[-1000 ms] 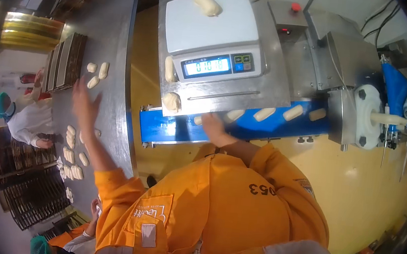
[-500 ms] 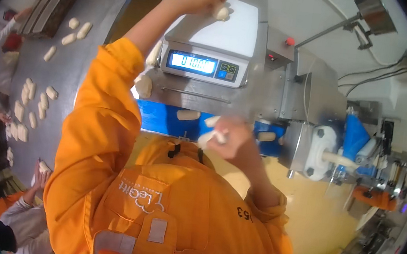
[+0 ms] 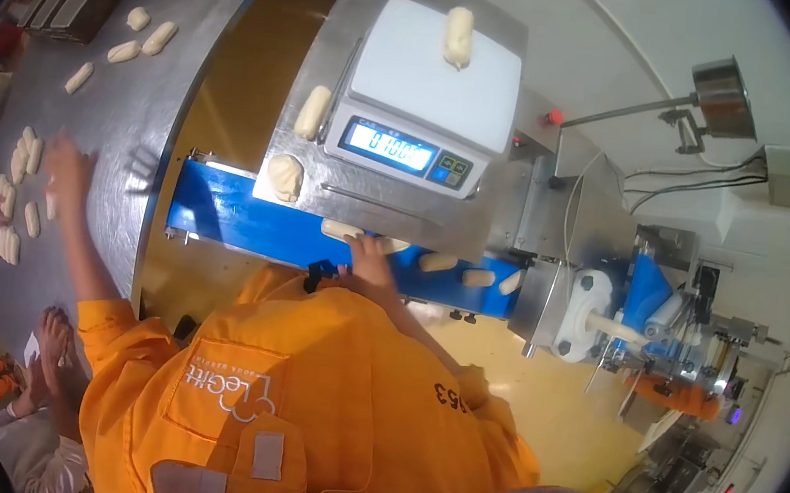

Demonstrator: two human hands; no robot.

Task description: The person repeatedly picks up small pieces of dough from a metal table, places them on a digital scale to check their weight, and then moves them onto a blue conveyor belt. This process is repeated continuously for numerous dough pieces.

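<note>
While a dough roll is being supported by the blue belt at the centre of the frame, its right end is being touched by the right hand, whose grip cannot be told. At the left, the blurred left hand is being held over the steel table, beside another roll; whether anything is being gripped cannot be told. At upper centre, one roll is being borne by the white scale, whose display is being lit.
</note>
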